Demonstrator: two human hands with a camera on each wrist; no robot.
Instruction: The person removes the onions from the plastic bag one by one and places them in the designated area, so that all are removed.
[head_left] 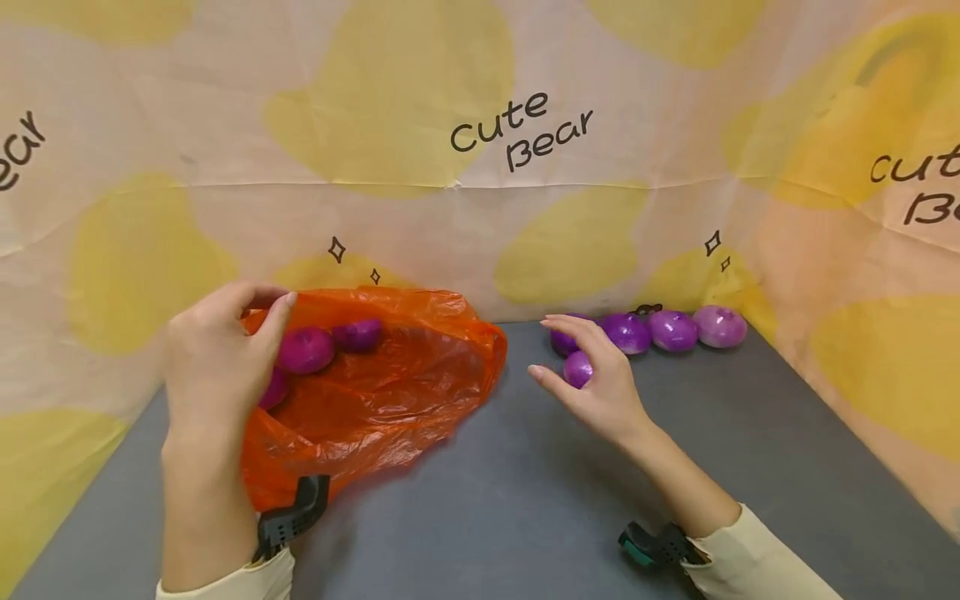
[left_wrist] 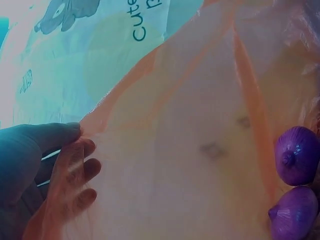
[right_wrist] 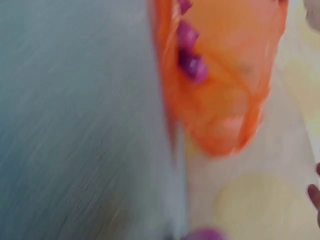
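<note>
left grip [head_left: 225, 358]: we pinch the orange bag [head_left: 390, 375] by its edge | right grip [head_left: 600, 375]: fingers parted, right of the bag, near loose onions [head_left: 673, 331] | bagged onions [head_left: 307, 349]: inside the bag | risk: if our pinch slips, its thin mouth could collapse

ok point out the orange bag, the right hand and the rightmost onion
orange bag [head_left: 408, 379], head view, its crumpled film
right hand [head_left: 606, 390], head view, middle of the hand
rightmost onion [head_left: 720, 327], head view, middle of its side
</note>
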